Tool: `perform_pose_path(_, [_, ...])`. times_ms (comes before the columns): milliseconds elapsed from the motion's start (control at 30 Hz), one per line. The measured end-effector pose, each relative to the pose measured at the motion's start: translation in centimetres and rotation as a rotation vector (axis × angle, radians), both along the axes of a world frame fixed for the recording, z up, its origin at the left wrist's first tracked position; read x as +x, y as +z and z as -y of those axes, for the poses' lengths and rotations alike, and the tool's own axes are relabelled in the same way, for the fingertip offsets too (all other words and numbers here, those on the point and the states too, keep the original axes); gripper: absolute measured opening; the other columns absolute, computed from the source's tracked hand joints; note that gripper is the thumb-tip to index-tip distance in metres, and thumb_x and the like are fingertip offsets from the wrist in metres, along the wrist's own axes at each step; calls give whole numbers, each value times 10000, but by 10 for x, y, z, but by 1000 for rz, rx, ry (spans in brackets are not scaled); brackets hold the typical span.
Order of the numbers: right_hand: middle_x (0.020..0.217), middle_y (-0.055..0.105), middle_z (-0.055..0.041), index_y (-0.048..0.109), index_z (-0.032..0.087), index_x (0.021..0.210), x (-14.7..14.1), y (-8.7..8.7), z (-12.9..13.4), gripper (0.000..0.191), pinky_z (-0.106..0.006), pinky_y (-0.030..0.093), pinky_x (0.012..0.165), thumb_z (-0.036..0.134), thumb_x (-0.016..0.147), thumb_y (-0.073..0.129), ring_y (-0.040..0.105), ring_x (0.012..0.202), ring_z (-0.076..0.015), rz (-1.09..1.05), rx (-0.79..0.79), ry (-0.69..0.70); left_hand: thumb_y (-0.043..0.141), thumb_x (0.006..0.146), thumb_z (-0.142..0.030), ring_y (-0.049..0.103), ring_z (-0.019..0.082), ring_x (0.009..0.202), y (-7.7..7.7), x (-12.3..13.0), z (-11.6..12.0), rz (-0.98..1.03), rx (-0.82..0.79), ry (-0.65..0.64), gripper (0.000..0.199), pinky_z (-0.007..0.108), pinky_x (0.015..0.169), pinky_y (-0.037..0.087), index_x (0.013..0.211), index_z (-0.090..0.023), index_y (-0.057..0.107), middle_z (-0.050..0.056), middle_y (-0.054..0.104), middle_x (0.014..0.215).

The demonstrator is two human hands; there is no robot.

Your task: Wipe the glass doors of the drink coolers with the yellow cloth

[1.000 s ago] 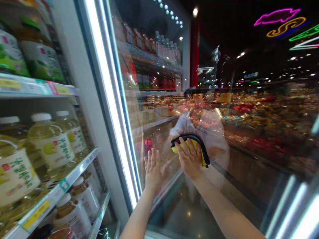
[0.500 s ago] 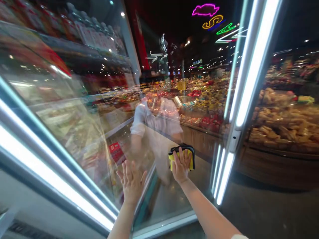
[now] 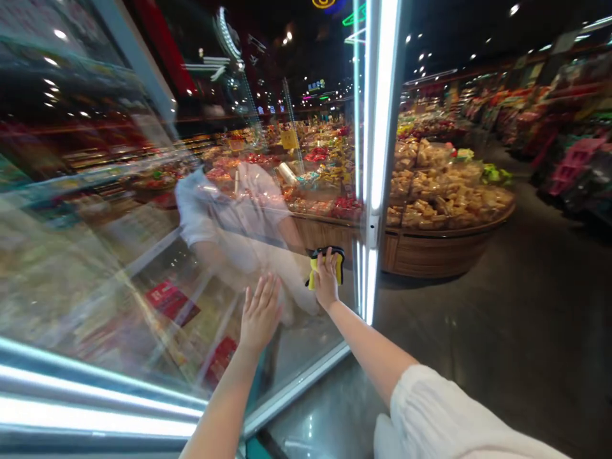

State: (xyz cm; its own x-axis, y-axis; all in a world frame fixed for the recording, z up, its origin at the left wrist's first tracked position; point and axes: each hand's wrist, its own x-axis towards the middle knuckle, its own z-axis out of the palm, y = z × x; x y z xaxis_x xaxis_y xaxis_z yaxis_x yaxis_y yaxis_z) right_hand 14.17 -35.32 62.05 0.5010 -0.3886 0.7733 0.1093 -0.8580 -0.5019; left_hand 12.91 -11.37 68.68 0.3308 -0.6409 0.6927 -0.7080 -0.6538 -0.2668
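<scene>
A folded yellow cloth with a black edge [image 3: 339, 268] lies pressed against the large glass door [image 3: 306, 341], toward its lit right edge. Over it is my right hand [image 3: 326, 280], fingers spread across the cloth and holding it to the pane. To the left, my left hand [image 3: 261, 312] is open with its fingers straight, palm toward the glass and seemingly touching it. Nothing shows in that hand. A faint reflection of a person in a white shirt overlaps the area around both hands.
A bright light strip [image 3: 382, 108] runs up the door's right edge, and another light strip [image 3: 95, 414] crosses the lower left. Beyond stands a curved wooden display counter [image 3: 435, 252] heaped with packaged goods. Grey floor [image 3: 502, 331] stretches along the right.
The view has swung to the right, showing more of the counter and floor. My right hand and the cloth are now closer to the door's right edge. My left hand stays open.
</scene>
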Motion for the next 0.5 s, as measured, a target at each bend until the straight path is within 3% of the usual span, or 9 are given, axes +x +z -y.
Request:
perform_pose_path(133, [1698, 306, -30, 497, 285, 1522, 10, 23, 57, 551, -549, 321, 1252, 176, 989, 414, 129, 1606, -273, 2, -26, 12, 486, 1034, -327, 274, 248, 1558, 11, 7, 36, -14, 21, -113, 701, 457, 1317, 55, 1639, -234, 144, 103, 387, 1629])
perform_pose_path(233, [1729, 208, -55, 380, 261, 1591, 5, 24, 97, 626, -569, 333, 1240, 135, 978, 370, 128, 1606, -272, 41, 40, -48, 484, 1031, -330, 247, 237, 1571, 14, 12, 64, 9, 17, -160, 698, 452, 1317, 47, 1640, -220, 161, 100, 386, 1632])
perform_pose_path(367, [1748, 102, -66, 228, 263, 1645, 7, 18, 107, 708, -579, 385, 1203, 113, 964, 346, 123, 1607, -282, 76, 112, -93, 474, 1027, -299, 255, 222, 1571, 15, 16, 92, 35, 50, -187, 704, 446, 1318, 25, 1641, -209, 143, 91, 396, 1628])
perform_pose_path(500, [1747, 62, -91, 220, 212, 1649, 25, 43, 103, 676, -615, 282, 1247, 119, 987, 318, 61, 1612, -287, 112, 138, -109, 427, 1025, -221, 294, 193, 1556, 30, 25, 114, 84, 111, -242, 674, 436, 1317, -10, 1641, -217, 154, 71, 413, 1616])
